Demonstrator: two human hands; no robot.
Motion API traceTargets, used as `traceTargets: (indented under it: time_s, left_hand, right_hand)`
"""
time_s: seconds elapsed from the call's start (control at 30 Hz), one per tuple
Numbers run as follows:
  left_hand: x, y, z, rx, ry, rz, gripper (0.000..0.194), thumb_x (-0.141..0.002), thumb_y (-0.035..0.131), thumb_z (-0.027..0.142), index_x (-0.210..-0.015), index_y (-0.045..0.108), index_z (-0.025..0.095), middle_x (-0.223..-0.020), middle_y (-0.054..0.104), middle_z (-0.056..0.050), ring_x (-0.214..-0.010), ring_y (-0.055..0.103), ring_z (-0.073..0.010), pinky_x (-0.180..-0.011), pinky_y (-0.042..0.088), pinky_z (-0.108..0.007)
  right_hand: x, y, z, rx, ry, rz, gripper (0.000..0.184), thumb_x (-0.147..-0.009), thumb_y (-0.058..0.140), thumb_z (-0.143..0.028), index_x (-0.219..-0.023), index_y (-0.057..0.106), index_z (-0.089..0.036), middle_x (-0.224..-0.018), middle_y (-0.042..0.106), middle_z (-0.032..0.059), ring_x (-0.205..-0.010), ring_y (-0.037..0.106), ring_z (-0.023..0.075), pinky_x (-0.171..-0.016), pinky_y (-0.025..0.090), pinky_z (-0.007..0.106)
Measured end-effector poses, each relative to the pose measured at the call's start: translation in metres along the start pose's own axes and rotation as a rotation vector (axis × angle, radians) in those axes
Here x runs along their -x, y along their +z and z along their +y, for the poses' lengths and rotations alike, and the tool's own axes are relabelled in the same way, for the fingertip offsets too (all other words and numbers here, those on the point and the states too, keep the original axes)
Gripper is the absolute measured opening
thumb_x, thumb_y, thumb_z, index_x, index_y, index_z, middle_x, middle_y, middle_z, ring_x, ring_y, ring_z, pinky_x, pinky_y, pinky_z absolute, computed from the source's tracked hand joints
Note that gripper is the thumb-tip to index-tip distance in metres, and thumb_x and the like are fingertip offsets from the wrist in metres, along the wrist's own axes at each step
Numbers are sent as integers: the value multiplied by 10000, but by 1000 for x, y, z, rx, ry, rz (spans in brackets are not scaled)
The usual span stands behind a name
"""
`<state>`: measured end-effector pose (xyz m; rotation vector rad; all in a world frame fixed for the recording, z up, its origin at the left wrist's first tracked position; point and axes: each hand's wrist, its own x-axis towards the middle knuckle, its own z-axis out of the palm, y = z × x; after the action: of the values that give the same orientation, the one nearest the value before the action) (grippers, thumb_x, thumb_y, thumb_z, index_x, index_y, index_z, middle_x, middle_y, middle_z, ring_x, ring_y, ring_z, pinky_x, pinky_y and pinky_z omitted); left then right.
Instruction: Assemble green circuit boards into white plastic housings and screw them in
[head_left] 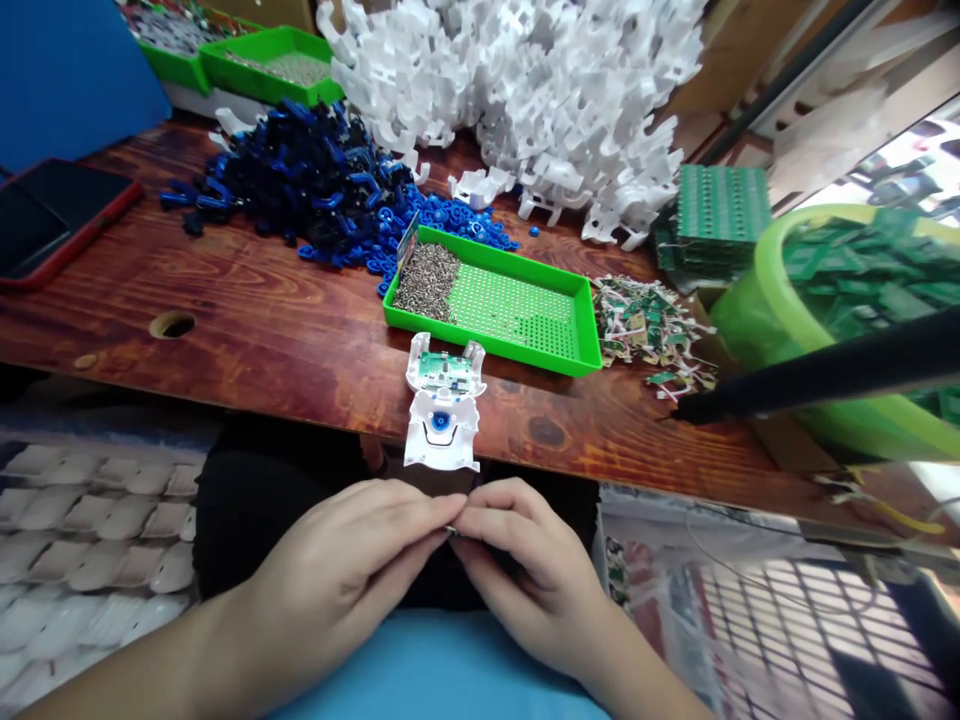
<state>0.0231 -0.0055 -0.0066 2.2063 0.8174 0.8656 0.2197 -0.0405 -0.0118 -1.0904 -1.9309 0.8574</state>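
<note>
My left hand (352,565) and my right hand (517,565) meet fingertip to fingertip below the table's front edge, over my lap. Both pinch a tiny dark thing (452,532) between them; it is too small to name. Just above the hands, a white plastic housing (442,405) lies at the edge of the wooden table (247,310). It carries a small green circuit board and a blue round part. Behind it stands a green tray (517,305) with a heap of small metal screws (429,280) at its left end.
A pile of blue plastic parts (315,185) and a big heap of white housings (525,90) fill the back. Green circuit boards (716,210), a green tub (817,330), loose board scraps (652,330), a black rod (825,375) on the right. A phone (52,215) lies at left.
</note>
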Motion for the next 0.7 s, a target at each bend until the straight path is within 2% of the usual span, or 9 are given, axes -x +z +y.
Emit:
traceTargets:
  time_s: [0.17,0.3,0.5,0.7]
  left_hand:
    - [1,1,0,47,-79,100,329,-821,581,73,-1099,586,250,-979,690,33,-886,646,-56,-853,464,-95]
    - [6,1,-1,114,-84,138,347,-815,571,48,-1094,596,253,-963,696,34,-871,655,-61,-840,483,-102]
    - [9,-2,0,170,-47,137,358,-803,560,15,-1066,618,253,-930,711,40,-853,663,-73,-801,517,-127]
    - [7,1,2,242,-102,173,329,-779,577,11,-972,664,264,-867,722,37,-777,681,-92,-729,543,-138]
  right_hand:
    - [2,2,0,-48,84,132,401,-802,554,-52,-1156,491,-230,-945,578,39,-832,597,96,-731,528,203]
    - [2,0,-2,51,-22,196,302,-780,576,-16,-1012,551,-208,-847,639,17,-773,612,88,-699,515,185]
    - [3,-1,-3,69,-110,230,298,-784,563,11,-997,564,-197,-866,673,26,-821,631,101,-740,533,201]
    - [3,1,-4,8,1,254,205,-796,593,-64,-920,607,-228,-826,611,25,-805,617,122,-700,538,221]
